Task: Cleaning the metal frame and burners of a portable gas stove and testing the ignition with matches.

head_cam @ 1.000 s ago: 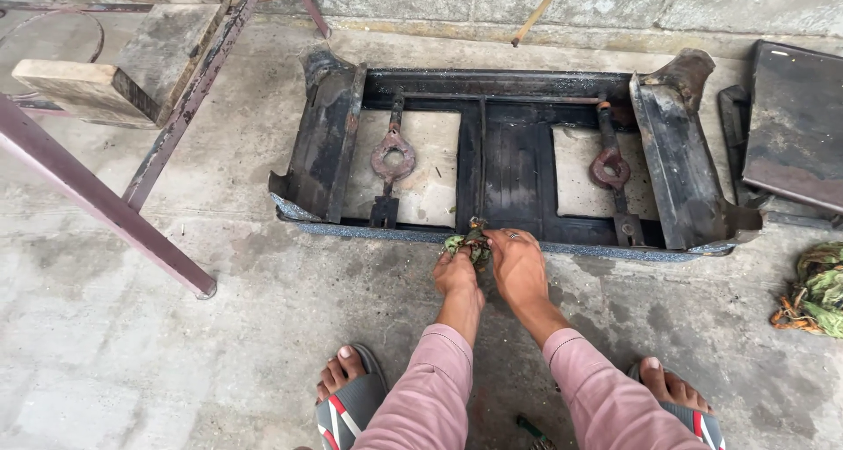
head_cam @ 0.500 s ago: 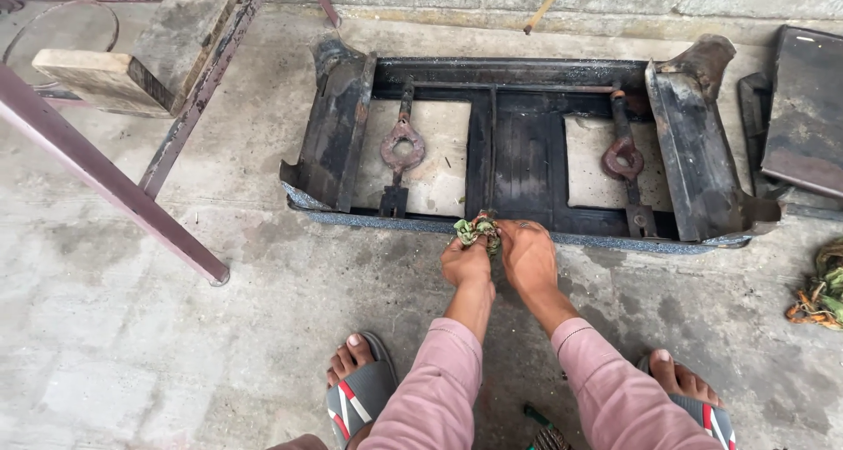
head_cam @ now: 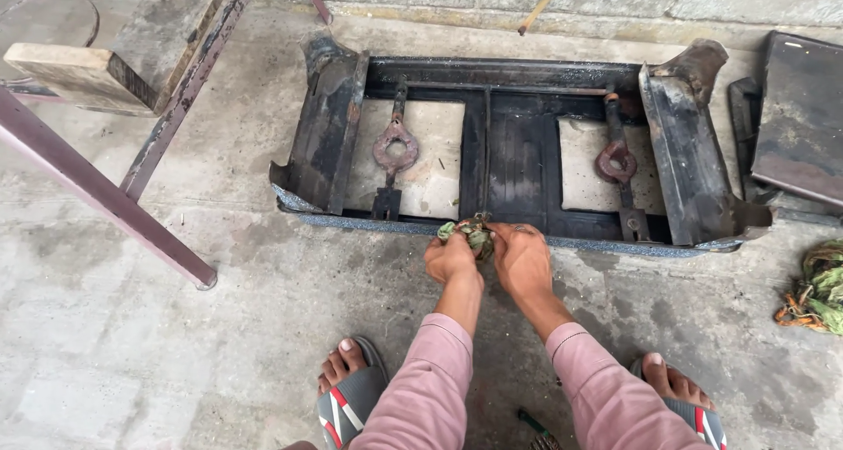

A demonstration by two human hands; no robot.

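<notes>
At six o'clock, two feet in striped sandals (head_cam: 351, 397) stand apart on the concrete floor (head_cam: 176, 327), which lets the person lean forward between them, pink sleeves stretched toward twelve. The left hand (head_cam: 452, 259) is closed around a wad of greenish rag (head_cam: 465, 233), and the right hand (head_cam: 522, 255) pinches the same wad from the three o'clock side; both press it at the near rail of a black metal frame (head_cam: 518, 156), right where the central crossbar meets the edge. The frame lies flat on the floor, so its ribs and two rusty ring-shaped links (head_cam: 395, 147) face up and stay within reach. At three o'clock a heap of green and orange rag scraps (head_cam: 812, 292) lies close by. At ten o'clock a slanted purple steel leg (head_cam: 97, 191) and a wooden block (head_cam: 79, 68) stand clear. Farthest off, at two o'clock, a dark metal panel (head_cam: 803, 116) lies beside the frame.
</notes>
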